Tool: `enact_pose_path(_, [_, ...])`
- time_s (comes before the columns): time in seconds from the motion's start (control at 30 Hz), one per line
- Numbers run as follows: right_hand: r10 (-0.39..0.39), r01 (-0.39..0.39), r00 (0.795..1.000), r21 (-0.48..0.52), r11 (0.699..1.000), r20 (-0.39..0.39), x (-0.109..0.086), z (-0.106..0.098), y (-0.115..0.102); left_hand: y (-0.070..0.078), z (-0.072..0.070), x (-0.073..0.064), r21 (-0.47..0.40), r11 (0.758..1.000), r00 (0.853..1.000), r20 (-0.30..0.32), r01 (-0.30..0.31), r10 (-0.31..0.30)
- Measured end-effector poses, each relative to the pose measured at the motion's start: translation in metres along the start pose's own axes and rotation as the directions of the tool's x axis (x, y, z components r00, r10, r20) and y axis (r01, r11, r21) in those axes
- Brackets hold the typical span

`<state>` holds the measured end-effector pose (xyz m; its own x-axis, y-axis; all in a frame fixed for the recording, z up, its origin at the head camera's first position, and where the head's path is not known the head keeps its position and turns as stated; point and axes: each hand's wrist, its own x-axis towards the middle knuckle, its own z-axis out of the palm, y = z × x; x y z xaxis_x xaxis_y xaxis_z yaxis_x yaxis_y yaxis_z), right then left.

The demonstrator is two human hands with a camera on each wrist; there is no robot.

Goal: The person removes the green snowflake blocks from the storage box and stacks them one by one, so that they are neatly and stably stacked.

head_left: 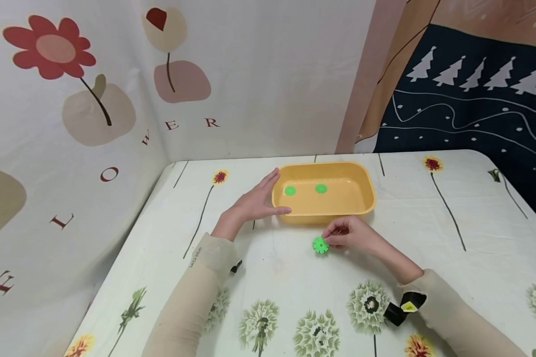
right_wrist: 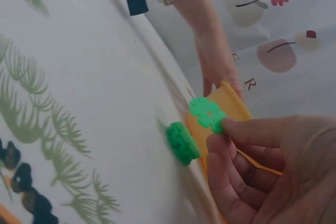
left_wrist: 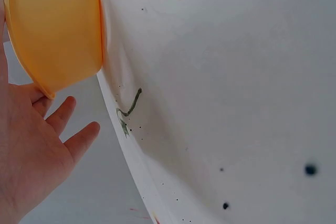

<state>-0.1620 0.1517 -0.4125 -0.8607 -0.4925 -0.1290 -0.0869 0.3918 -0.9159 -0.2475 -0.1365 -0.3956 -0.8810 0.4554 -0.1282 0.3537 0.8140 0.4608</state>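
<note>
My right hand (head_left: 350, 233) pinches a green notched plastic disc (right_wrist: 200, 109) between thumb and fingertips, just in front of the yellow basin. Close under it on the table, the right wrist view shows a short stack of green discs (right_wrist: 182, 144). In the head view the held disc and the stack overlap as one green round (head_left: 320, 245). Spread around the basin's left end, my left hand (head_left: 256, 202) touches the rim with straight fingers, its thumb along the front edge. Inside the yellow basin (head_left: 346, 201) lie two green discs, one at left (head_left: 290, 190) and one near the middle (head_left: 321, 188).
A white tablecloth (head_left: 406, 213) printed with flowers and dandelions covers the table. Behind it hangs a pale flower-print curtain (head_left: 268, 79), with a dark cloth (head_left: 469, 114) printed with trees at the right. Dark straps and devices (head_left: 402, 307) sit at the wrists.
</note>
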Motion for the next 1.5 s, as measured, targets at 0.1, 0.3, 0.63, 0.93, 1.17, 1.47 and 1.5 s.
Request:
enact_pose_path(0.1, [0.034, -0.033, 0.999, 0.003, 0.999, -0.038, 0.0005, 0.0026, 0.0023, 0.0001, 0.0002, 0.0, -0.001, 1.0, 1.0, -0.001, 0.001, -0.001])
enact_pose_path(0.3, [0.052, -0.05, 0.996, 0.028, 0.998, -0.074, 0.0017, 0.005, 0.0036, 0.0003, 0.0005, -0.0004, -0.003, 1.0, 1.0, -0.001, -0.002, 0.002])
enact_pose_path(0.63, [0.086, -0.082, 0.993, 0.053, 0.995, -0.08, 0.0025, 0.0062, 0.005, -0.0005, 0.0018, -0.0002, 0.001, 1.0, 1.0, 0.002, 0.0, 0.0])
enact_pose_path(0.93, [0.11, -0.107, 0.991, 0.053, 0.993, -0.072, 0.005, 0.0065, 0.0079, 0.0001, 0.0012, -0.0005, 0.008, 1.0, 1.0, -0.001, -0.004, 0.004])
enact_pose_path(1.17, [0.112, -0.11, 0.991, 0.029, 0.993, -0.071, 0.0051, 0.0064, 0.0064, 0.0005, 0.0012, -0.0007, -0.002, 1.0, 1.0, 0.005, -0.001, 0.001])
enact_pose_path(1.47, [0.118, -0.118, 0.989, 0.003, 0.993, -0.089, 0.0044, 0.0052, 0.0057, -0.0004, 0.0015, -0.0009, -0.001, 1.0, 1.0, 0.002, -0.003, 0.003])
enact_pose_path(1.5, [0.12, -0.12, 0.988, -0.003, 0.993, -0.094, 0.0043, 0.0049, 0.0058, -0.0005, 0.0015, -0.001, -0.002, 1.0, 1.0, 0.002, -0.003, 0.003])
